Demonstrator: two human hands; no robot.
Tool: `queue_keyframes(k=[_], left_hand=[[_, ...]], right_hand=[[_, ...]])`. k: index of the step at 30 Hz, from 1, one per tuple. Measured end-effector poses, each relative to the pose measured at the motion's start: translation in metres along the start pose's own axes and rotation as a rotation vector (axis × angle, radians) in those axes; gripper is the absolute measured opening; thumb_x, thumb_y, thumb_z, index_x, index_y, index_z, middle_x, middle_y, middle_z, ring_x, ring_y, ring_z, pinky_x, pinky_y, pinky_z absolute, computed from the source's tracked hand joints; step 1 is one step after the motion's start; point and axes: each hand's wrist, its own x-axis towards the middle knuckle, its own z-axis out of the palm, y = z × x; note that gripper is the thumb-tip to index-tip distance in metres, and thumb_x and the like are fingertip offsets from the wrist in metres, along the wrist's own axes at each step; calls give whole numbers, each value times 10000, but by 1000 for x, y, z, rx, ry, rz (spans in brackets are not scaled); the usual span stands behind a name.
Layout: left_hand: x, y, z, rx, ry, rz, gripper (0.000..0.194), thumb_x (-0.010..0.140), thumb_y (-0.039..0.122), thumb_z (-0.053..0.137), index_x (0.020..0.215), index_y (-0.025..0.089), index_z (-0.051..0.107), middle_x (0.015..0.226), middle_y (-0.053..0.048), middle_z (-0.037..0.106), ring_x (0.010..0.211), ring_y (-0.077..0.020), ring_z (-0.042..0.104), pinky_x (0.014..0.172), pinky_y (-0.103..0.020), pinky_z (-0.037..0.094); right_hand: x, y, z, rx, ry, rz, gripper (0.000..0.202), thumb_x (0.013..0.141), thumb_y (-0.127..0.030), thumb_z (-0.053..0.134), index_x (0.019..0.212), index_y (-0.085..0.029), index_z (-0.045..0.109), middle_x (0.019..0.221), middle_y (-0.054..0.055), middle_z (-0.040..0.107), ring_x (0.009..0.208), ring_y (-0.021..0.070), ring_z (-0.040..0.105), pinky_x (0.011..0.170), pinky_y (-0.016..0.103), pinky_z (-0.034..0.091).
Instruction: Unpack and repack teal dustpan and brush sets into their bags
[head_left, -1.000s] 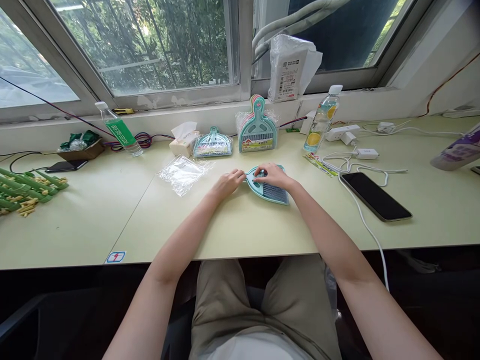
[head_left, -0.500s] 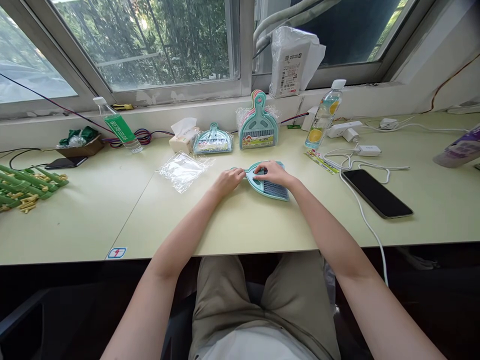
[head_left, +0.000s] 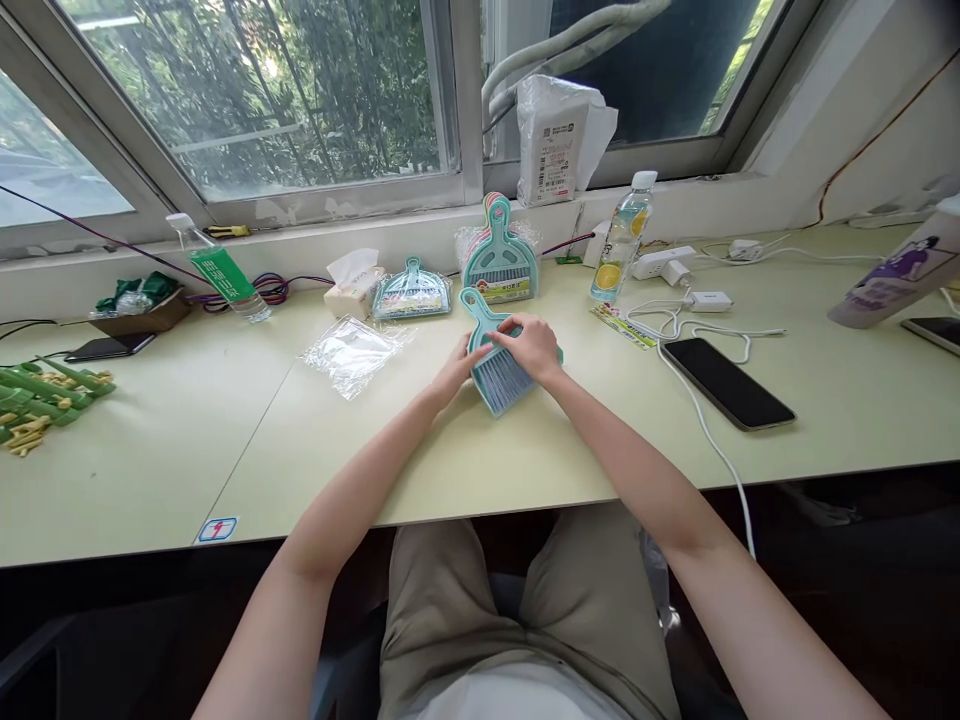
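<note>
A teal mini dustpan and brush set (head_left: 501, 382) is held between my hands above the table, handle pointing up and away, grey bristles toward me. My left hand (head_left: 459, 368) grips its left edge. My right hand (head_left: 531, 345) lies over its upper right part, fingers closed on the brush, hiding much of the dustpan. Behind stands a stack of similar dustpan sets (head_left: 500, 255) in clear wrap, and left of it lies another wrapped set (head_left: 412, 292). A crumpled clear plastic bag (head_left: 351, 352) rests to the left of my hands.
On the right are a black phone (head_left: 727, 382), white cables, chargers and a drink bottle (head_left: 624, 237). A printed card strip (head_left: 624, 326) lies nearby. A green-labelled bottle (head_left: 223, 272) leans at the back left, near a tissue pack (head_left: 352, 285). Green plastic pieces (head_left: 52, 395) sit far left.
The dustpan and brush have been turned from lying sideways to handle-up. My left hand moved from the handle to the left edge. The camera view shifted slightly.
</note>
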Motion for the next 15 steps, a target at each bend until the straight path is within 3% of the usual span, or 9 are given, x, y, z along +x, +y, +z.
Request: queue_keyframes(k=[3, 6, 10, 12, 15], left_hand=[[-1, -12, 4, -68, -41, -5, 580, 694, 246, 772, 1217, 218, 522, 1211, -73, 617, 1174, -246, 573, 998, -366, 470], [0, -13, -1, -108, 36, -74, 582, 658, 198, 787, 1176, 215, 522, 1169, -77, 630, 1117, -231, 606, 967, -372, 497], [4, -3, -11, -199, 60, -152, 484, 652, 144, 756, 1096, 184, 568, 1052, -83, 663, 987, -219, 657, 915, -380, 529], [4, 1, -15, -227, 54, -164, 444, 657, 134, 738, 1074, 179, 591, 1047, -81, 668, 960, -208, 661, 901, -369, 535], [4, 2, -17, -239, 56, -146, 403, 668, 130, 718, 1053, 187, 613, 1050, -72, 675, 946, -192, 660, 884, -345, 539]], right_hand=[[2, 4, -3, -12, -14, -6, 315, 917, -487, 500, 890, -234, 686, 953, 53, 725, 907, 218, 640, 759, 312, 452], [12, 24, -13, -46, 83, 76, 358, 976, -417, 366, 1053, -224, 658, 1024, 80, 712, 893, 220, 636, 767, 319, 451], [22, 78, -29, -248, 273, 256, 381, 936, -303, 390, 1214, -154, 605, 1278, 171, 600, 1223, 313, 483, 965, 439, 398], [22, 106, -32, -333, 242, 397, 469, 906, -301, 451, 1334, -119, 517, 1415, 218, 483, 1336, 347, 377, 1042, 534, 320], [19, 131, -30, -385, 93, 553, 548, 914, -345, 454, 1403, -99, 439, 1503, 261, 361, 1418, 390, 261, 1062, 648, 227]])
